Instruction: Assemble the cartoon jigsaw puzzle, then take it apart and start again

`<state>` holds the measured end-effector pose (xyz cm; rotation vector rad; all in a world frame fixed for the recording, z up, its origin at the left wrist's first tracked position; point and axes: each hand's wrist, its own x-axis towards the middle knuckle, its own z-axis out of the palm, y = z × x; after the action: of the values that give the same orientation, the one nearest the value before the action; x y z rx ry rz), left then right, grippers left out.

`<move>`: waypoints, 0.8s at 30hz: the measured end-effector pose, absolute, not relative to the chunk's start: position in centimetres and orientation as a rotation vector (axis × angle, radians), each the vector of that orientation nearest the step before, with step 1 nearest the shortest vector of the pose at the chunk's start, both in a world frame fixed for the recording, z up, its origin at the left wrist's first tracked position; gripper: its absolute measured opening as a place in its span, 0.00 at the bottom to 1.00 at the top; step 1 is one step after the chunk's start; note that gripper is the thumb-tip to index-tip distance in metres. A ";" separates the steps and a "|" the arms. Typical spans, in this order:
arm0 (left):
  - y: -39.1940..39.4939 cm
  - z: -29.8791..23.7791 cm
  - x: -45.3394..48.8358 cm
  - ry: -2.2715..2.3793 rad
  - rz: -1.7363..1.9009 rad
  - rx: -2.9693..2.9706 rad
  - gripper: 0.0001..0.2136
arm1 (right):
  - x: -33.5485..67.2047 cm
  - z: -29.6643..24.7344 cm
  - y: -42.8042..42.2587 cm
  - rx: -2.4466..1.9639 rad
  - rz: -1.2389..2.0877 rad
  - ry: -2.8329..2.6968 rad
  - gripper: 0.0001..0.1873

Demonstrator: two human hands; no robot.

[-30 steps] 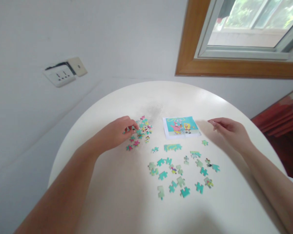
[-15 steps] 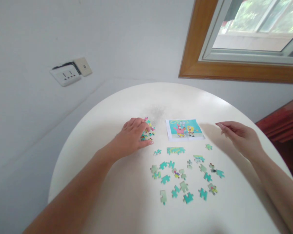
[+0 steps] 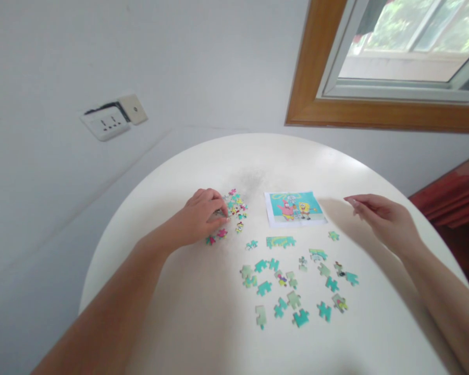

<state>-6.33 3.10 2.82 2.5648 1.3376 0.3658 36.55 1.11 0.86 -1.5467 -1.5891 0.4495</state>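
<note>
My left hand [image 3: 203,213] rests at the near left side of a loose pile of puzzle pieces [image 3: 234,205]. Its fingers curve down among the pieces, and a gap shows between them and the thumb, with pieces visible there. Two pink-and-teal pieces [image 3: 221,234] lie just below the thumb. Over the right side of the table, my right hand [image 3: 383,219] is closed in a pinch, thumb against forefinger; whatever is between the tips is hidden. Left of it lies a printed cartoon picture [image 3: 296,209]. Nearer me are a joined strip of pieces [image 3: 280,242] and several scattered teal and pale-green pieces [image 3: 300,317].
Everything lies on a round white table [image 3: 172,317] whose far edge is close to a white wall [image 3: 219,67]. A wall socket [image 3: 107,123] is at left, a wood-framed window [image 3: 312,112] at upper right. Red cloth [image 3: 453,192] hangs beyond the table's right edge.
My left hand has moved left off the pile, uncovering more pieces, and its fingers have curled in. Pink pieces now show below the thumb. My right hand stays almost where it was.
</note>
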 end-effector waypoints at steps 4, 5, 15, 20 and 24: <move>3.5 3.1 -6.9 1.337 0.362 2.574 0.13 | 36.5 0.9 1.1 -1.563 0.449 -1.590 0.19; 3.5 3.1 -6.9 1.338 0.356 2.570 0.13 | 36.5 0.8 1.1 -1.556 0.450 -1.598 0.19; 3.6 3.2 -7.1 1.354 0.339 2.593 0.13 | 36.9 0.4 1.4 -1.519 0.455 -1.604 0.16; 3.6 3.2 -7.4 1.353 0.362 2.578 0.13 | 37.0 0.4 1.3 -1.534 0.445 -1.611 0.17; 3.2 3.3 -6.9 1.336 0.296 2.539 0.12 | 37.0 0.3 1.3 -1.535 0.449 -1.612 0.17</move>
<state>-6.92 3.19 3.34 2.5387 1.3355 0.2960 37.00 1.33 0.28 -1.5354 -1.6120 0.4488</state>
